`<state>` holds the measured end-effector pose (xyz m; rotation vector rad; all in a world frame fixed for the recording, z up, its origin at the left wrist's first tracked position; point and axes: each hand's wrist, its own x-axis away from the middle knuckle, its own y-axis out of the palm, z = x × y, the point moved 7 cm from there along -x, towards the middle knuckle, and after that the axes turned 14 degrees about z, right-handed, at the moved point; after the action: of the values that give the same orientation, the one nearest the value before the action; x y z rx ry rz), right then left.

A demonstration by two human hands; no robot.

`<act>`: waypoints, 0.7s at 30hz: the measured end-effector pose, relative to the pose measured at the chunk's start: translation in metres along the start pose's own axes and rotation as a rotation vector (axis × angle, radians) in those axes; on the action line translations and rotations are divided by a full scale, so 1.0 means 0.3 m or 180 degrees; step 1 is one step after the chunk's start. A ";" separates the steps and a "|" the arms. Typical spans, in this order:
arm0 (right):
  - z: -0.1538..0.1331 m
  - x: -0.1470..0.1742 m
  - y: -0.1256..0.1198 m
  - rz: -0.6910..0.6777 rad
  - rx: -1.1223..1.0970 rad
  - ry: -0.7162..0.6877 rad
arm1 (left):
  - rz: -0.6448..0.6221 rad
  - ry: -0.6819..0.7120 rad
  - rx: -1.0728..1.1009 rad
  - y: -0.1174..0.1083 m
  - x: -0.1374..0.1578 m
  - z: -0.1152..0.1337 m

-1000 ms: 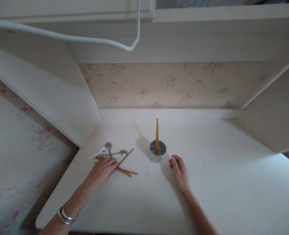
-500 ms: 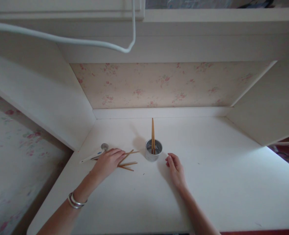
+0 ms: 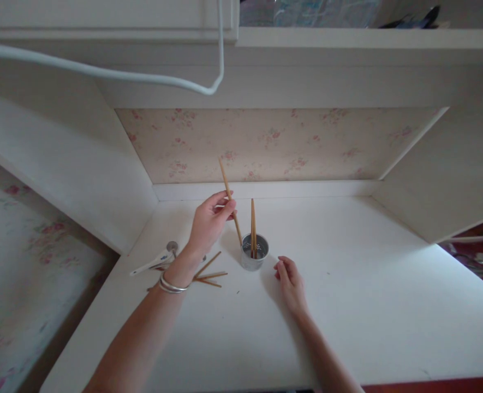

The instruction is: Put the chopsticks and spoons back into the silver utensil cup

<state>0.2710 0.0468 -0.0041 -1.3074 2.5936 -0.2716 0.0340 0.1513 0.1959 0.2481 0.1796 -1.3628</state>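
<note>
My left hand point(image 3: 212, 221) pinches a wooden chopstick point(image 3: 225, 177), tilted, with its lower end by the left rim of a metal cup point(image 3: 252, 264). Inside that perforated cup two chopsticks point(image 3: 253, 224) stand upright, close together. More chopsticks point(image 3: 209, 277) lie fanned out on the white table, partly hidden behind my left wrist, which wears silver bangles. My right hand point(image 3: 291, 284) rests on the table right of the cup, fingers curled; whether anything is inside them is hidden.
Left of my forearm lie a white-handled utensil point(image 3: 145, 267) and a round metal piece point(image 3: 172, 247), partly covered. White side panels and a floral-papered back wall point(image 3: 282, 147) enclose the table. A white cable point(image 3: 143, 76) hangs across the upper left, below a shelf point(image 3: 347, 38).
My left hand has lifted one chopstick from the pile and carried it up and right to the cup. My right hand has stayed in place. The view has shifted slightly.
</note>
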 end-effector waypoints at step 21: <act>-0.016 0.000 0.000 -0.0079 -0.0009 -0.0030 | -0.0450 -0.0092 -0.1156 0.119 0.082 -0.327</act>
<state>0.2696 0.0471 0.0005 -1.3392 2.5724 -0.2655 0.0754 0.1621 0.0976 -0.0901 0.4214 -1.4449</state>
